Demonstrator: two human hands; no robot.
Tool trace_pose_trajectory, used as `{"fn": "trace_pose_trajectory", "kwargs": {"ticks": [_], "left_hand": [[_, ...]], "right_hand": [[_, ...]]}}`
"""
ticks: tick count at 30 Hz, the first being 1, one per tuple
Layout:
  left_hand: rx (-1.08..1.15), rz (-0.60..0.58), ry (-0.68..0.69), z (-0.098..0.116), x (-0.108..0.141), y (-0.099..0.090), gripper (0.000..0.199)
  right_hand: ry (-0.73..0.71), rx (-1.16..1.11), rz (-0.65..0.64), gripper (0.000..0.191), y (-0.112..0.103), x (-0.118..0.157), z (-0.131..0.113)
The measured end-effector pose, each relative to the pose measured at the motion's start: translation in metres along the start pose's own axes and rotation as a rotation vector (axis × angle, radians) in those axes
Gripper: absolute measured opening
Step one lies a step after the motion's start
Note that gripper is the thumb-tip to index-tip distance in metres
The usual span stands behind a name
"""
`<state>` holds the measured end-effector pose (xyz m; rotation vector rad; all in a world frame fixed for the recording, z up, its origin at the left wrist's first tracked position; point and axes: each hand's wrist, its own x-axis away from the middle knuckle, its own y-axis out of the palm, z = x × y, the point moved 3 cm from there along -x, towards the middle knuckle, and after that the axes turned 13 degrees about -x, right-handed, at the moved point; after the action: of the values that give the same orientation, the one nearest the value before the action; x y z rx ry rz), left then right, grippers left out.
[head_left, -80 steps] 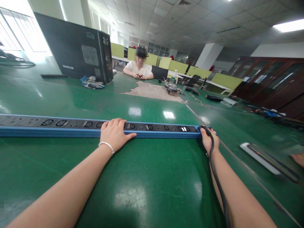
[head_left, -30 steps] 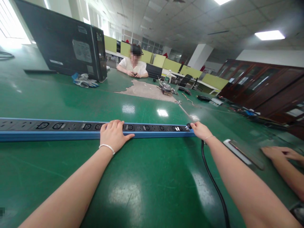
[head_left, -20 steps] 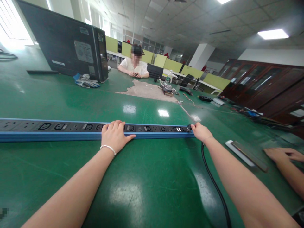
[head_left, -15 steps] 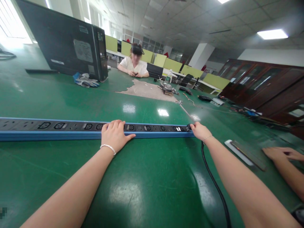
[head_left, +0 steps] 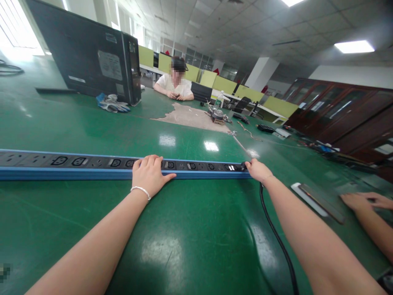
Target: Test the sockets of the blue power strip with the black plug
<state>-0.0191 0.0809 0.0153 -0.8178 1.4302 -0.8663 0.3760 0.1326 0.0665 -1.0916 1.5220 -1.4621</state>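
Note:
A long blue power strip (head_left: 202, 175) with a black face of several sockets lies across the green table. My left hand (head_left: 149, 174) grips the strip near the middle of its visible length, fingers over the far edge and thumb along the near side. At the strip's right end, my right hand (head_left: 258, 170) is closed on a black power cord (head_left: 278, 235). A dark knob-like part of it shows at the fingertips; the rest there is hidden. From below the hand, the cord hangs in a curve toward the bottom of the view.
A black computer case (head_left: 82, 57) and work gloves (head_left: 112, 103) are at the far left. Across the table sits a person (head_left: 174, 84). Another person's hands (head_left: 362, 200) rest at the right, beside a flat phone-like object (head_left: 319, 203). A bottle (head_left: 219, 99) stands farther back.
The view has shifted very slightly. Both hands stay in the same places on the power strip and the cord.

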Motion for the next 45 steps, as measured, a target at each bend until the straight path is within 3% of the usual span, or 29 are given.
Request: {"fn": "trace_pose_trajectory", "kwargs": {"ticks": [7,13,25,28,31,36,40,45], "left_hand": [[0.009,-0.01,-0.005,0.001,0.0,-0.001,0.063],[0.003,-0.002,-0.001,0.001,0.0,0.0,0.064],[0.026,-0.017,-0.005,0.001,0.0,-0.001,0.063],[0.036,-0.019,0.001,0.001,0.001,-0.002,0.062],[0.032,-0.011,0.008,0.0,0.001,-0.003,0.062],[0.028,-0.017,0.003,0.0,0.001,-0.004,0.061],[0.027,-0.013,0.002,0.0,0.001,-0.004,0.061],[0.045,0.001,0.019,0.0,0.001,-0.002,0.06]], "right_hand": [[-0.029,0.06,0.016,0.043,0.01,0.013,-0.003],[0.003,0.081,-0.025,0.044,0.008,0.018,-0.009],[0.033,0.072,0.049,0.046,0.012,0.026,-0.009],[0.012,0.064,0.016,0.045,0.012,0.026,-0.009],[0.016,0.035,-0.004,0.045,0.002,0.023,-0.009],[0.07,-0.066,0.19,0.049,-0.042,0.024,-0.008],[-0.076,-0.138,0.11,0.041,-0.048,0.037,-0.027],[-0.171,-0.15,0.025,0.04,-0.015,0.054,-0.066]]}}
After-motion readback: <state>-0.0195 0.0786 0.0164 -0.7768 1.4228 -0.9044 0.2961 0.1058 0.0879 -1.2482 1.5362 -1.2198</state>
